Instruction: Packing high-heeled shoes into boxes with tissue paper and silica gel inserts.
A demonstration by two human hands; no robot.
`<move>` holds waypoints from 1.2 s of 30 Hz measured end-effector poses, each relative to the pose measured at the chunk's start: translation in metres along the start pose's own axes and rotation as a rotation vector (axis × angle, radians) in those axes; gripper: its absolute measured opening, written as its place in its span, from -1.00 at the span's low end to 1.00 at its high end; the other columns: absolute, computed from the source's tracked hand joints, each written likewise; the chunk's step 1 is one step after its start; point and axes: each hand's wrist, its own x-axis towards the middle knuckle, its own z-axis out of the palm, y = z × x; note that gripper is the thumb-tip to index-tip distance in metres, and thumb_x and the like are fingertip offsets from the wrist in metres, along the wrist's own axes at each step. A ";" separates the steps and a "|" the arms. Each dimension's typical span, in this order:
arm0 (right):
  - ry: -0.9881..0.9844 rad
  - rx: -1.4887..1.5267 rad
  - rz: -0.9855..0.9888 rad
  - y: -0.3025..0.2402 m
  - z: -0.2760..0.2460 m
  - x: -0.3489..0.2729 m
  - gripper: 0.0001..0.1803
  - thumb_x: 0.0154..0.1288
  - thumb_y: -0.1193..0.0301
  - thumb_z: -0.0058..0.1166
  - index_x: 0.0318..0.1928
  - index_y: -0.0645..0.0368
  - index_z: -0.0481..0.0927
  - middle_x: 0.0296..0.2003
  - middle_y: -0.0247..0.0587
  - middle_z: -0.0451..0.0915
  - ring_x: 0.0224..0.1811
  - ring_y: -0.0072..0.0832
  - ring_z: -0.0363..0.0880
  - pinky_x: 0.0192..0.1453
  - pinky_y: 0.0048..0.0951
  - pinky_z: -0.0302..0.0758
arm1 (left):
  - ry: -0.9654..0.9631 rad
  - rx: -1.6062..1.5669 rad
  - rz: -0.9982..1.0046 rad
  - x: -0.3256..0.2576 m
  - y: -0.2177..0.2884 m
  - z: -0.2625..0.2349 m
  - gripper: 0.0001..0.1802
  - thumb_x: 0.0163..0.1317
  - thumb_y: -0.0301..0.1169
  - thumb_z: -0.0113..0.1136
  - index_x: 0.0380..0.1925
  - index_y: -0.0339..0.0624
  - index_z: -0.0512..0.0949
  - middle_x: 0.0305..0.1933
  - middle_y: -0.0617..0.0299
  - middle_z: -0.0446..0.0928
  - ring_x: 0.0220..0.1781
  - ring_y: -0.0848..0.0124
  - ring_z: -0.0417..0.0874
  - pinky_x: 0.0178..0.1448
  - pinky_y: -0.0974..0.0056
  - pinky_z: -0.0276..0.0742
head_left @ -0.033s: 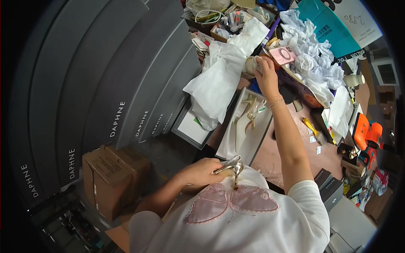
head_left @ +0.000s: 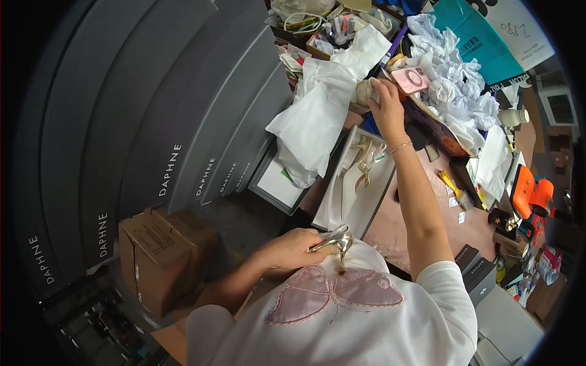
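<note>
Close to my shirt, my left hand (head_left: pixel 297 249) is closed around a high-heeled shoe (head_left: pixel 343 243). Its shiny gold heel end points toward me, and my fingers hide the rest. My right hand (head_left: pixel 386 105) reaches far over the table, fingers curved onto a cream-coloured round thing (head_left: pixel 362 94); its kind cannot be made out. Between my arms lies an open white shoebox (head_left: pixel 373 207). In it rests another heeled shoe (head_left: pixel 365 169), pale with gold parts and a small green tag. White tissue paper (head_left: pixel 314 116) spreads just left of the round thing.
Grey shoeboxes (head_left: pixel 146 110) stack high on the left, above a brown carton (head_left: pixel 162 256). Crumpled white paper (head_left: pixel 448 79), a pink phone (head_left: pixel 410 80) and a teal box (head_left: pixel 470 39) crowd the far right. A yellow-handled brush (head_left: pixel 455 188) and an orange device (head_left: pixel 531 190) lie nearer.
</note>
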 end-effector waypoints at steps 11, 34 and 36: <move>-0.674 0.623 0.109 -0.100 -0.157 -0.119 -0.82 0.25 0.38 0.18 -0.24 0.25 0.65 -0.41 -0.17 0.60 -0.37 -0.35 0.58 -0.26 -0.42 0.51 | -0.169 0.112 0.059 0.013 0.010 -0.004 -0.63 0.07 -0.24 0.17 -0.38 -0.44 0.57 -0.34 -0.13 0.50 -0.29 0.05 0.56 -0.20 0.11 0.43; -0.447 0.254 0.035 -0.184 -0.199 -0.239 -0.75 0.01 0.48 0.24 -0.22 0.14 0.63 -0.32 -0.29 0.53 -0.24 -0.33 0.49 -0.15 -0.31 0.42 | -0.530 0.351 0.134 0.042 0.042 0.010 -0.63 -0.03 -0.24 0.18 -0.44 -0.43 0.58 -0.36 -0.15 0.54 -0.30 0.03 0.60 -0.19 0.12 0.50; -0.460 0.272 0.023 -0.184 -0.201 -0.242 -0.75 0.01 0.48 0.24 -0.21 0.14 0.63 -0.32 -0.30 0.52 -0.24 -0.33 0.49 -0.14 -0.30 0.42 | -0.523 0.340 0.114 0.041 0.041 0.012 -0.63 -0.05 -0.25 0.18 -0.43 -0.43 0.58 -0.36 -0.15 0.54 -0.31 0.02 0.60 -0.20 0.11 0.50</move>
